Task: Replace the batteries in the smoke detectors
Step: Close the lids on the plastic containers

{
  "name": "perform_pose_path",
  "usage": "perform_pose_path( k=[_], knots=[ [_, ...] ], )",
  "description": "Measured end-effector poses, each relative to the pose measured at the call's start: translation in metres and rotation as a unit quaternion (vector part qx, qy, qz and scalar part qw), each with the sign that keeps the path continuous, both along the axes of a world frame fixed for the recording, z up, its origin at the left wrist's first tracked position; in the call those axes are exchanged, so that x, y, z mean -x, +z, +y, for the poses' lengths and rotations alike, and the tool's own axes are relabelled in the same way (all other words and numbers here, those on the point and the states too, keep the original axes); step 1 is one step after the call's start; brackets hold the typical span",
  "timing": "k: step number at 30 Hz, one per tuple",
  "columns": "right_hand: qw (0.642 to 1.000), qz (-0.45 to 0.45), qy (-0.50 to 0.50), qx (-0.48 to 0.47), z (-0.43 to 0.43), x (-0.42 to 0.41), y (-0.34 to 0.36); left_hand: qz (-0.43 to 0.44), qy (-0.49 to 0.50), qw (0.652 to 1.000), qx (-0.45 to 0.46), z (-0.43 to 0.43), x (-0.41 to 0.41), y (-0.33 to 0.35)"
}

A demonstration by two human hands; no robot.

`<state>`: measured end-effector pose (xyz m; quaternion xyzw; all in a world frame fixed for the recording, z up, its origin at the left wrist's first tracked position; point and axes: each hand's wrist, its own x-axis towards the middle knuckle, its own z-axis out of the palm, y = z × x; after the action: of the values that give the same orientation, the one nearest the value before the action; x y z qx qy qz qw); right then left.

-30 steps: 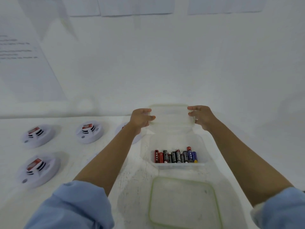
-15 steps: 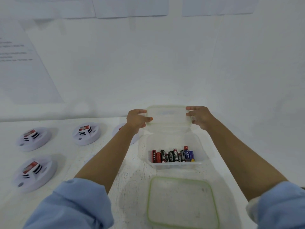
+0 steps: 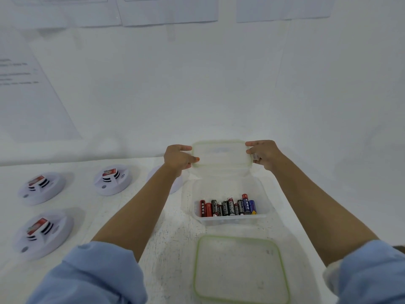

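Observation:
Both of my hands grip a clear lid with a pale green rim (image 3: 221, 153) at the back of the table. My left hand (image 3: 178, 159) pinches its left edge and my right hand (image 3: 264, 153) its right edge. Just in front of it stands an open clear container (image 3: 230, 219) with several red, black and blue batteries (image 3: 228, 207) lined up inside. Three white round smoke detectors lie at the left: the far-left detector (image 3: 41, 187), the middle detector (image 3: 112, 179) and the near detector (image 3: 42, 234). A fourth detector (image 3: 156, 178) is mostly hidden behind my left forearm.
A second clear lid with a green rim (image 3: 241, 270) lies flat on the white table near me. A white wall with paper sheets (image 3: 168, 9) rises right behind the table. My blue sleeves fill the lower corners.
My hands stay on the lid's two edges. The view has shifted slightly, and the lid's green rim shows more clearly.

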<state>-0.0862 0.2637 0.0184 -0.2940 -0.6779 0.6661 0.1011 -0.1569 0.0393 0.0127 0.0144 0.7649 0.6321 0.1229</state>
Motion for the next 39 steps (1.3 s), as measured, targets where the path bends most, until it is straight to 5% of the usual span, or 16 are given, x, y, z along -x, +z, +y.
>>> perform_pose_path(
  k=[20, 29, 39],
  knots=[
    [0.999, 0.031, 0.022, -0.019, -0.001, -0.008, 0.010, 0.064, 0.015, 0.998, 0.012, 0.006, -0.007, 0.004],
    [0.997, -0.019, 0.056, -0.053, -0.001, -0.010, 0.008, -0.003, -0.016, 0.998, 0.059, -0.002, -0.007, 0.006],
    [0.997, 0.014, 0.053, -0.050, 0.002, -0.007, -0.004, 0.000, 0.022, 1.000, -0.011, 0.002, -0.006, -0.005]
  ],
)
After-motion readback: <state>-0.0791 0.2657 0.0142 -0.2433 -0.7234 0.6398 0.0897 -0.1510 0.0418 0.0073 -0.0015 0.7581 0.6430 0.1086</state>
